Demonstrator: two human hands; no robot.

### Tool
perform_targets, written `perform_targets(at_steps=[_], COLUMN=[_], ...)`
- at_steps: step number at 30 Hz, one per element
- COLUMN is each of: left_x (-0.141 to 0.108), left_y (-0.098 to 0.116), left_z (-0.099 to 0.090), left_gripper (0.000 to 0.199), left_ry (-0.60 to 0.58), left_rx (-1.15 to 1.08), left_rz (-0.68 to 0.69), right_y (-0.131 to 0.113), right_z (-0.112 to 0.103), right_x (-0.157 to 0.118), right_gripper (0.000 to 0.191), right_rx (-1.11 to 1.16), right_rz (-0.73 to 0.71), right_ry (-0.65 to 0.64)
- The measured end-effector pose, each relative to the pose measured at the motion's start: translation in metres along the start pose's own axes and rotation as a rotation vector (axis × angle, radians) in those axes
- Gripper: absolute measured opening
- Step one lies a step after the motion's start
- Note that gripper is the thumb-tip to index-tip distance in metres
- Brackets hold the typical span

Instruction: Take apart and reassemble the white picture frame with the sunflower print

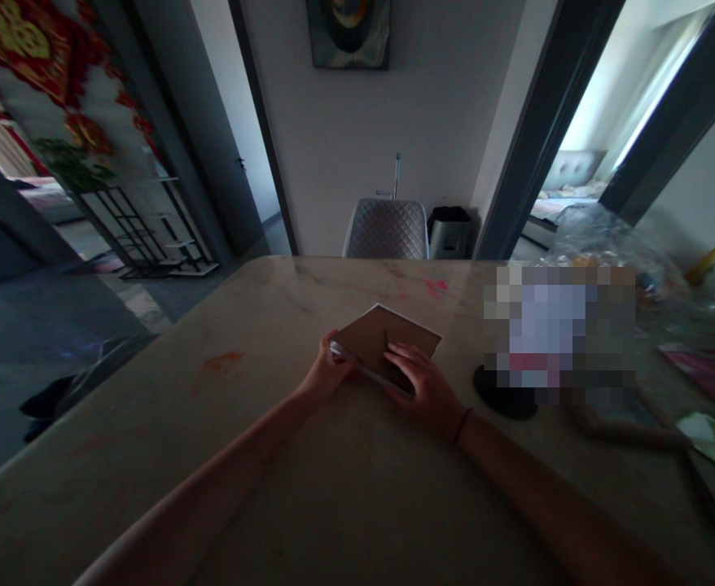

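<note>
Marbled tabletop (309,488) beneath two hands holding a flat, angular brown board (366,332).

Table (284,325): smooth, stone-look, faint sheen. Flat panel (373,338): matt brown, cardboard-like, pale edge. Chair (388,229): quilted, leather-like or cloth, can't tell. Bags (607,240): crinkled clear plastic, glossy. Bin (449,238): grey, smooth, dark bag crumpled at rim. Round base (504,395): black, smooth.
</note>
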State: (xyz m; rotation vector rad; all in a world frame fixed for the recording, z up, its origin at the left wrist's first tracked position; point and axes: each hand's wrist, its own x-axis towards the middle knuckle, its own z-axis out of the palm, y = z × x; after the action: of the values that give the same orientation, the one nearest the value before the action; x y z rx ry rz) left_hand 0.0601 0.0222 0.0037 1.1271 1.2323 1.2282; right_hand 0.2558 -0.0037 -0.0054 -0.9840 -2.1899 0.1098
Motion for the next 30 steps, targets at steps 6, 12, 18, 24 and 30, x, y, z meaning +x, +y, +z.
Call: perform_targets(at_steps=[6,12,18,24,30], left_x=[-0.005,-0.015,-0.015,-0.014,-0.017], left_y=[-0.007,-0.015,-0.011,-0.006,-0.002], left_z=[0.006,0.011,0.014,0.016,0.016], left_gripper=[0.074,0.073,0.065,0.051,0.05], left_ry=[0.022,0.121,0.126,0.114,0.119], left_rx=[0.087,0.359,0.342,0.218,0.182], left_rz=[0.101,0.194,0.208,0.196,0.202], right_y=[-0.003,-0.008,-0.006,-0.007,-0.006], right_z=[-0.001,0.004,0.008,0.007,0.009], right_x=[0.001,0.004,0.005,0.005,0.003], right_gripper=[0.046,0.042,0.035,0.036,0.033], right_rx=[-0.015,-0.021,0.053,0.016,-0.132], right_rz=[0.071,0.156,0.202,0.201,0.027], right_ry=[0.027,0.117,0.135,0.082,0.07])
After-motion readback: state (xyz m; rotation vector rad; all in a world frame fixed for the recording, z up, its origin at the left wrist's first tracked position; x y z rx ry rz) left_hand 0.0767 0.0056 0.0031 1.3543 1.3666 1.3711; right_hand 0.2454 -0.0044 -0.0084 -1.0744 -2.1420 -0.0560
